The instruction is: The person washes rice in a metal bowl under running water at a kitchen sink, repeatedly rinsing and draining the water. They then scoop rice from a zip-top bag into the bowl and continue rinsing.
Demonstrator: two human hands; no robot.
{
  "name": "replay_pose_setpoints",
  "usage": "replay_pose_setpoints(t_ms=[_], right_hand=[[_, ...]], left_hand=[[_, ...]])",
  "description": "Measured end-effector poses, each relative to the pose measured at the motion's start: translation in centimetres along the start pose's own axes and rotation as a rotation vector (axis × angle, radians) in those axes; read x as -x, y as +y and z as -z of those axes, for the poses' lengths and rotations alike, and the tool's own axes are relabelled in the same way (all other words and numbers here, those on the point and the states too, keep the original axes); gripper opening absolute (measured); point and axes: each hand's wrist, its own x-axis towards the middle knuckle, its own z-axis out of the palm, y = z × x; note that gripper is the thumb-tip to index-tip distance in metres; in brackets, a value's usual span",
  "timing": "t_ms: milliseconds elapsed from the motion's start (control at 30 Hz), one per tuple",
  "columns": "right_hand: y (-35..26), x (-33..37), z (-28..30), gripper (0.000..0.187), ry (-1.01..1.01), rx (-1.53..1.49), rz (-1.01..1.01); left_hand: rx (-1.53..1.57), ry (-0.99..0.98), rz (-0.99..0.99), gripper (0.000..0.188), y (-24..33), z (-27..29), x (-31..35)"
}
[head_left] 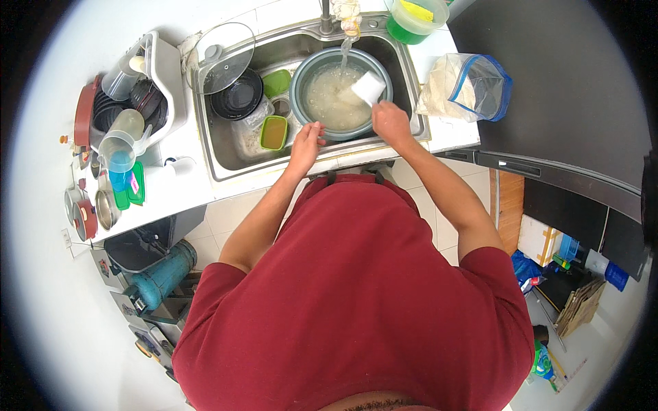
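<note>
Basin [297, 97] sits just beyond left hand [306, 143], half-curled at the rim, grip unclear, and right hand [391, 123], gripping a white scoop [369, 88].

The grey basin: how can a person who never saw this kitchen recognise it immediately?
Find the metal sink. In its right part stands a round grey basin, the left hand at its near edge. Unlike the smaller black bowl, it catches running water and holds cloudy liquid.
</note>
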Motion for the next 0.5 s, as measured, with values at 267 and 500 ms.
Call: replay_pose_setpoints(t_ms=[267,500], right_hand=[[1.5,2.2,-3.0,0.012,-0.206,0.071,0.22],[-0.8,2.4,2.3,0.011,-0.014,-0.124,0.076]], left_hand=[[0.04,-0.007,0.061,0.043,0.0,-0.1,0.1],[-0.248,-0.054,-0.388,0.02,6.8,-6.0,0.9]])
